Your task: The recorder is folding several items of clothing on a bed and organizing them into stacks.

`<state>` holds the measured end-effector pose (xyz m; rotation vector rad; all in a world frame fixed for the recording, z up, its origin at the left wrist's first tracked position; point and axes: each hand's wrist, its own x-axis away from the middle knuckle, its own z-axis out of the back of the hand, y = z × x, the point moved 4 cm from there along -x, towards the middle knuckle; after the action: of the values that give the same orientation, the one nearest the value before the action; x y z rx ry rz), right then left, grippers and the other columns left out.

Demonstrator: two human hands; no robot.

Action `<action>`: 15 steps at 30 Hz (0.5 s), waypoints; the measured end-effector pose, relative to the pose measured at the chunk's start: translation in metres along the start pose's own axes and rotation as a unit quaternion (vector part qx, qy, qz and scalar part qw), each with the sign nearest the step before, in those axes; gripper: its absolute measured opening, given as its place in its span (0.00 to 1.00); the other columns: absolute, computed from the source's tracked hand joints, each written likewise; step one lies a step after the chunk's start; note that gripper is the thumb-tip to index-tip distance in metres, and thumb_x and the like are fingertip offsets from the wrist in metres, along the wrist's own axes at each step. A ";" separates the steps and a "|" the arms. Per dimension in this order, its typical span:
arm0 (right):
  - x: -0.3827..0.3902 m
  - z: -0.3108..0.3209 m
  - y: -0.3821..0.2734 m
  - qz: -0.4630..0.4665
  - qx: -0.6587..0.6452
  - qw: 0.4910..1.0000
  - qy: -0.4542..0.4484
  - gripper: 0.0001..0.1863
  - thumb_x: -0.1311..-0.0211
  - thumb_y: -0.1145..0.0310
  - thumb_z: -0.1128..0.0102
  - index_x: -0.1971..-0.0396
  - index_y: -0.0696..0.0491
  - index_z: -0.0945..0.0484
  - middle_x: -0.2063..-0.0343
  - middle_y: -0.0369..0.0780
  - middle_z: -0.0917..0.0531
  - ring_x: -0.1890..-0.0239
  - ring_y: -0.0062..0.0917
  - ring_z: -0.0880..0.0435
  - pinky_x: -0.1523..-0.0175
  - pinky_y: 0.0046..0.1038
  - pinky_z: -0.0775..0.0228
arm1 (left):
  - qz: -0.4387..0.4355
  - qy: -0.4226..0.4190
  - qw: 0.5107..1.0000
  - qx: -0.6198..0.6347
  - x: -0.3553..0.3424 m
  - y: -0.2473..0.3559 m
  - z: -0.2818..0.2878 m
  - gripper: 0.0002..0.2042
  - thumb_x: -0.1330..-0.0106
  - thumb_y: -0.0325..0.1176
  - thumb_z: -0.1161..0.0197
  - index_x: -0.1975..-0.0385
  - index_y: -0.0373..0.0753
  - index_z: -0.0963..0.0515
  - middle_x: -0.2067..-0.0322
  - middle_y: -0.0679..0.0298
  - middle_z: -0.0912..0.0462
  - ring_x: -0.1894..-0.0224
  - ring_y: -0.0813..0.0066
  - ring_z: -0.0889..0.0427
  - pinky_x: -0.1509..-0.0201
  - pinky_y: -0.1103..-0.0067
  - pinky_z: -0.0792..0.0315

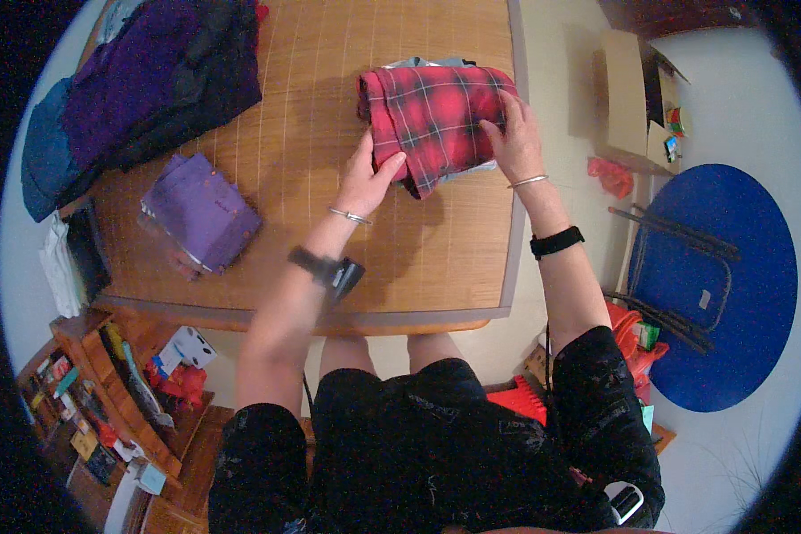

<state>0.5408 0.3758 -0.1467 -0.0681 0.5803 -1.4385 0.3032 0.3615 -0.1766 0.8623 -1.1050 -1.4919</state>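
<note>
A folded red-and-black plaid cloth garment (445,111) lies over grey folded cloth (485,167) near the right edge of the table. My left hand (367,173) grips its lower left edge, the thumb on top and the fingers partly hidden by the cloth. On its right end rests my right hand (518,142), thumb and fingers apart on the fabric. To the left of my left forearm, a folded purple cloth (203,214) sits apart on the table.
A large heap of dark and purple clothes (151,89) covers the table's (311,89) far left. Beyond the right edge stand an open cardboard box (627,98) and a folded blue round table (756,285). Cluttered wooden shelves (116,383) are at lower left.
</note>
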 end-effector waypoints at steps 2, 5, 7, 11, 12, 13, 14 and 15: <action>-0.005 -0.010 -0.015 0.030 -0.046 0.998 -0.010 0.26 0.52 0.69 0.40 0.51 0.55 0.35 0.55 0.49 0.30 0.52 0.39 0.31 0.48 0.32 0.37 | 0.040 -0.033 0.999 0.008 0.002 -0.013 -0.010 0.24 0.41 0.36 0.44 0.46 0.37 0.41 0.57 0.53 0.26 0.55 0.63 0.26 0.51 0.74 0.34; -0.019 -0.028 -0.041 0.047 -0.059 0.996 -0.055 0.28 0.52 0.64 0.39 0.49 0.52 0.35 0.51 0.51 0.32 0.50 0.43 0.33 0.46 0.35 0.39 | 0.060 -0.043 0.996 0.042 0.001 -0.027 -0.021 0.22 0.39 0.36 0.48 0.46 0.39 0.42 0.58 0.52 0.25 0.56 0.59 0.25 0.53 0.73 0.33; -0.021 -0.038 -0.053 0.041 -0.034 0.996 -0.072 0.34 0.53 0.53 0.40 0.44 0.45 0.39 0.47 0.53 0.38 0.46 0.48 0.38 0.44 0.42 0.44 | 0.101 -0.053 0.992 0.056 0.002 -0.029 -0.030 0.22 0.39 0.36 0.49 0.45 0.39 0.42 0.58 0.52 0.25 0.56 0.59 0.25 0.53 0.73 0.33; -0.009 -0.060 -0.057 -0.056 0.002 0.984 -0.170 0.42 0.55 0.39 0.47 0.40 0.34 0.50 0.40 0.56 0.54 0.39 0.53 0.53 0.44 0.57 0.54 | -0.003 -0.042 0.999 0.027 0.004 -0.013 -0.027 0.24 0.40 0.35 0.50 0.44 0.36 0.44 0.49 0.48 0.35 0.47 0.52 0.35 0.45 0.69 0.40; -0.004 -0.063 -0.058 -0.054 0.002 0.984 -0.172 0.42 0.55 0.39 0.47 0.40 0.34 0.50 0.40 0.56 0.54 0.39 0.53 0.53 0.44 0.57 0.54 | -0.001 -0.040 0.999 0.027 0.007 -0.014 -0.025 0.24 0.40 0.35 0.50 0.44 0.36 0.44 0.49 0.48 0.35 0.47 0.52 0.35 0.45 0.69 0.40; 0.001 -0.066 -0.060 -0.056 0.027 0.983 -0.171 0.42 0.54 0.39 0.47 0.39 0.34 0.51 0.40 0.57 0.55 0.39 0.54 0.55 0.44 0.58 0.55 | -0.004 -0.050 0.999 0.002 0.011 -0.017 -0.025 0.24 0.40 0.34 0.50 0.44 0.36 0.44 0.48 0.48 0.36 0.47 0.52 0.35 0.45 0.69 0.40; 0.005 -0.070 -0.064 -0.056 0.051 0.983 -0.170 0.42 0.54 0.38 0.48 0.39 0.33 0.52 0.40 0.57 0.57 0.38 0.54 0.57 0.44 0.59 0.56 | -0.006 -0.059 0.998 -0.025 0.017 -0.023 -0.025 0.24 0.40 0.34 0.50 0.44 0.36 0.45 0.48 0.48 0.37 0.47 0.52 0.35 0.45 0.70 0.40; 0.008 -0.076 -0.070 -0.052 0.076 0.982 -0.167 0.42 0.54 0.38 0.49 0.39 0.33 0.54 0.40 0.57 0.59 0.38 0.54 0.60 0.43 0.59 0.58 | -0.003 -0.009 1.000 -0.025 0.021 -0.034 -0.023 0.22 0.40 0.37 0.49 0.48 0.35 0.39 0.52 0.47 0.31 0.50 0.51 0.32 0.46 0.68 0.39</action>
<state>0.4458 0.3797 -0.1880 -0.2178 0.1926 -1.5279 0.3095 0.3377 -0.2158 0.8212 -1.0747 -1.5282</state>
